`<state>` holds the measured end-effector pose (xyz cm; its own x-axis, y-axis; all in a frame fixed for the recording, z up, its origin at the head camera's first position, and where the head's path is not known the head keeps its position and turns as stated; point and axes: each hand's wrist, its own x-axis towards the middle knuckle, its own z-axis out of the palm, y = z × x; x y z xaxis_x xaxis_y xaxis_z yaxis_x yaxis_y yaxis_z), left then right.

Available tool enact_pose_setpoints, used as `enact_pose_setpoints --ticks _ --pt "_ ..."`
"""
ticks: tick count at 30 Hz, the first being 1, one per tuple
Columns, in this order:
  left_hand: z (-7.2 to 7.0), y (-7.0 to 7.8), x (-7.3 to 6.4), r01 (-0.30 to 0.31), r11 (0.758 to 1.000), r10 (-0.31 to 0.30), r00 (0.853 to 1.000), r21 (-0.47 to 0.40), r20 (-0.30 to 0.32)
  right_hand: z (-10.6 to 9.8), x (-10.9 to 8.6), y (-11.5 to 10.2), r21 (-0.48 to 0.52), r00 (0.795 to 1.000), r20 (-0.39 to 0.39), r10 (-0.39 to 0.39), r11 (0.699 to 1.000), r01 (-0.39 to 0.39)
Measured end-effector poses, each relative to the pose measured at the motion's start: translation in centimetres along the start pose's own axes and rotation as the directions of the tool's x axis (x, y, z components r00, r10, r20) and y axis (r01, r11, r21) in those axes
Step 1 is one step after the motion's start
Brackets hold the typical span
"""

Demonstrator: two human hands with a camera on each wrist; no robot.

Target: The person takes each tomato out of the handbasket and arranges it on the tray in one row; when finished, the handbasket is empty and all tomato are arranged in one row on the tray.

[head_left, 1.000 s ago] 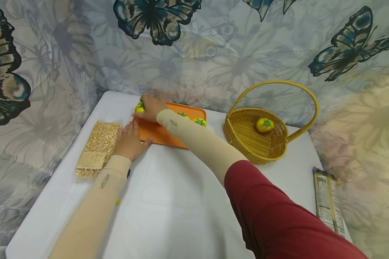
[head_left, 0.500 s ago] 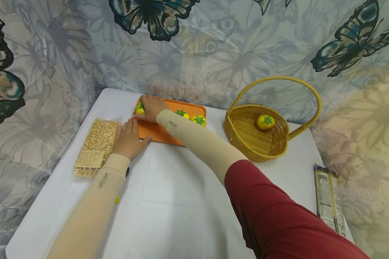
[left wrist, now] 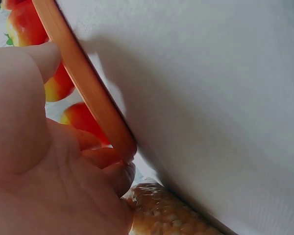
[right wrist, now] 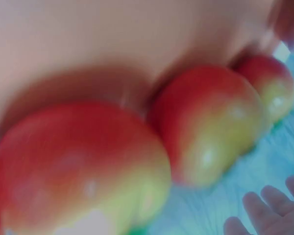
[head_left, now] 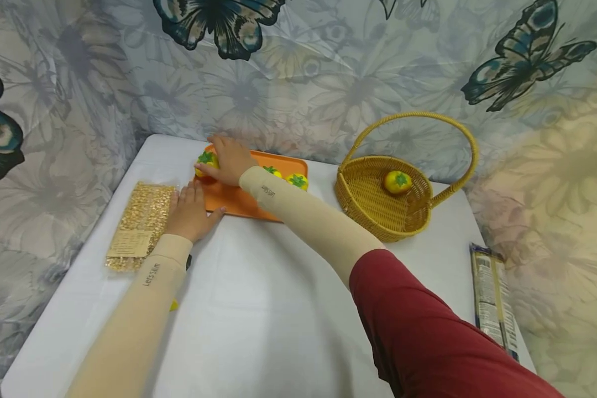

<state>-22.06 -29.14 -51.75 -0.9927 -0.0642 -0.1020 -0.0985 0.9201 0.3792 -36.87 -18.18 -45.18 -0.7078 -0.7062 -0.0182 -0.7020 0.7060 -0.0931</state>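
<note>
In the head view, my right hand [head_left: 234,160] is at the far left end of an orange tray [head_left: 229,200], its thumb and fingers spread around a yellow fruit with a green leafy top [head_left: 207,159]. The right wrist view shows fingers [right wrist: 264,208] straight and apart from the nearby fruits. Two more such fruits show on the tray past the right wrist, one being this fruit [head_left: 297,181]. My left hand [head_left: 189,213] rests with straight fingers on the tray's near left corner. Its thumb [left wrist: 48,56] touches the front rim in the left wrist view.
A clear bag of corn kernels [head_left: 141,224] lies left of the left hand. A wicker basket [head_left: 358,213] with a tall handle holds one yellow fruit [head_left: 397,182]. A flat packet [head_left: 492,298] lies at the right table edge. Something yellow [head_left: 173,305] peeks from behind the left forearm.
The right hand's fingers have spread and more of the fruit at the tray's left end now shows. The left hand stays at the tray corner. The head view has shifted slightly.
</note>
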Motion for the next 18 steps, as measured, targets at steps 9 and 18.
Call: enact_pose_setpoints --ticks 9,18 --pt "-0.4 -1.3 1.2 0.008 1.000 -0.008 1.000 -0.001 0.030 -4.4 -3.8 2.9 0.099 0.988 -0.117 0.102 0.991 -0.091" --pt "-0.8 -4.2 2.0 0.059 0.998 -0.057 0.997 -0.029 0.059 -6.9 -8.8 7.8 0.106 0.959 -0.214 0.185 0.981 -0.165"
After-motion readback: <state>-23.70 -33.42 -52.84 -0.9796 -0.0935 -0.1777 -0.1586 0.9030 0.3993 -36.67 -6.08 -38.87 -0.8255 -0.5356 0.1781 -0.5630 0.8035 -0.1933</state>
